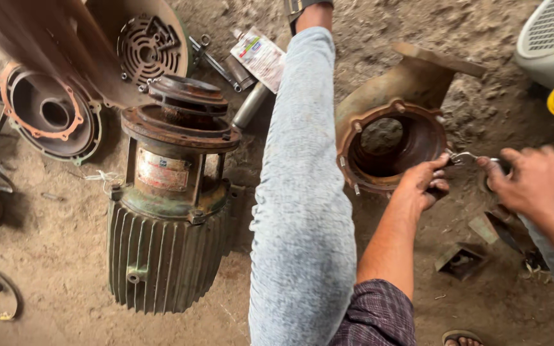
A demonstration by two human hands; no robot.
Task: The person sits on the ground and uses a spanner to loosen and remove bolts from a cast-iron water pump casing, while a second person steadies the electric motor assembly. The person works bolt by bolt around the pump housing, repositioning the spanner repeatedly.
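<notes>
- At 6 o'clock, nearest the camera, the person's leg [302, 211] in light grey trousers runs up the middle of the view, with a checked sleeve just right of it at the bottom edge.
- At 4 o'clock the left hand [426, 186] rests on the right rim of the rusty pump casing [389, 138]; its fingers are curled close, pinching near the jaw end of a small spanner [472, 156].
- At 3 o'clock the right hand [533, 179] is closed around the spanner's handle end, so both hands are on the one tool, right at the casing's rim.
- The casing lies on the dirt floor at about 2 o'clock from the leg, its round mouth open and empty, with studs standing around the flange.
- As a judgement, the stripping-down looks well along: the casing is already apart from the motor, and the work in hand is on a fastener at its rim. Whether that fastener is loose I cannot tell.
- At 8 o'clock the ribbed green motor [168, 224] stands upright, well apart from the casing, with a rusty collar on top.
- At 10 o'clock a round end cover [52, 115] lies flat, and at 11 o'clock a fan guard [149, 48].
- At 12 o'clock a white tube [259, 56] lies beside loose tools.
</notes>
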